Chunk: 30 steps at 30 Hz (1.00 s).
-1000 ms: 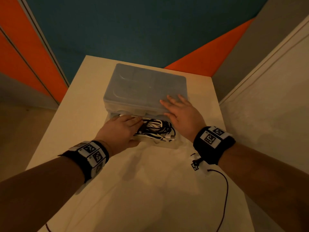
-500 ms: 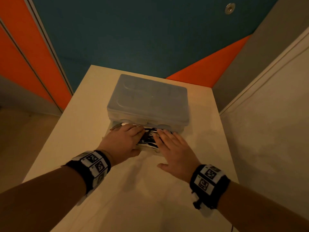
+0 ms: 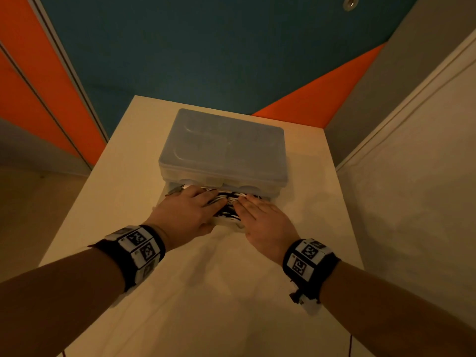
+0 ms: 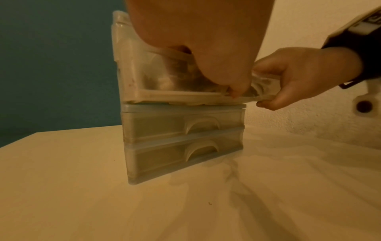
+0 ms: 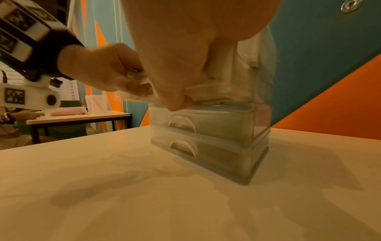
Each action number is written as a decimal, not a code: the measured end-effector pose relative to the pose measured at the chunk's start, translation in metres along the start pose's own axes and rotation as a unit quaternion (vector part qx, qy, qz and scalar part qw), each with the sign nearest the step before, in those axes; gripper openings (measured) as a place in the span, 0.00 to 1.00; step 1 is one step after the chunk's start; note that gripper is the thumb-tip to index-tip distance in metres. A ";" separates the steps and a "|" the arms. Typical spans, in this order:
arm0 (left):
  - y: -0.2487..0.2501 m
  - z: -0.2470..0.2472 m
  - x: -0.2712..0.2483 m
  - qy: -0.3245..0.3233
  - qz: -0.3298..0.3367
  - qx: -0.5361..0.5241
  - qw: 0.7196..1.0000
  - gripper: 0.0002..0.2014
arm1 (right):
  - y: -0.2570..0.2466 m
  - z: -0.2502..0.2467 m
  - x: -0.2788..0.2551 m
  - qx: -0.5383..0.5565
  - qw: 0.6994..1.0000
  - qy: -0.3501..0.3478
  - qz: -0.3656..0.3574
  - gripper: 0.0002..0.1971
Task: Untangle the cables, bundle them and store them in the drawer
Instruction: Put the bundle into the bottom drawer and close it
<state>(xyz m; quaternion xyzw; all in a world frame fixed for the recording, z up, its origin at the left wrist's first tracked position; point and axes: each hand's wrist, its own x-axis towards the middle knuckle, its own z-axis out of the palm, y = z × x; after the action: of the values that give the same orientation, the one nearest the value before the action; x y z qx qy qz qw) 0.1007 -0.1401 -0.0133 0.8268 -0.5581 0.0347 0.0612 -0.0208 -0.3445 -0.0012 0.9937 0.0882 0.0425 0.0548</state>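
head cam: both hands, left (image 3: 186, 211) and right (image 3: 262, 217), fingers flat on cables (image 3: 228, 202) in top drawer (image 3: 226, 224), wrist cams only: thumbs hooked under drawer front, two shut drawers (image 4: 183, 138) at 6 o'clock

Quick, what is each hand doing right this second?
Left hand: grips the front of the open top drawer, fingers over the cables.
Right hand: grips the same drawer front, thumb underneath.

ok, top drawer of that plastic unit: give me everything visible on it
The top drawer is translucent, whitish plastic, partly pulled out of the three-drawer unit on the table. It holds black and white cables. The left hand and right hand lie over its front, fingers on the cables, thumbs under the front edge.
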 end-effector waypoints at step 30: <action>0.009 -0.006 0.004 0.057 -0.035 0.063 0.996 0.27 | 0.057 -0.049 0.047 0.093 0.988 -0.071 0.101 0.29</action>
<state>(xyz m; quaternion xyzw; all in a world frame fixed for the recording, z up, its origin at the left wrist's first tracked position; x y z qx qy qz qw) 0.0945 -0.1466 -0.0067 0.8448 -0.5210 0.1143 0.0422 0.0307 -0.3867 0.0575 0.9988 -0.0132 -0.0313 -0.0363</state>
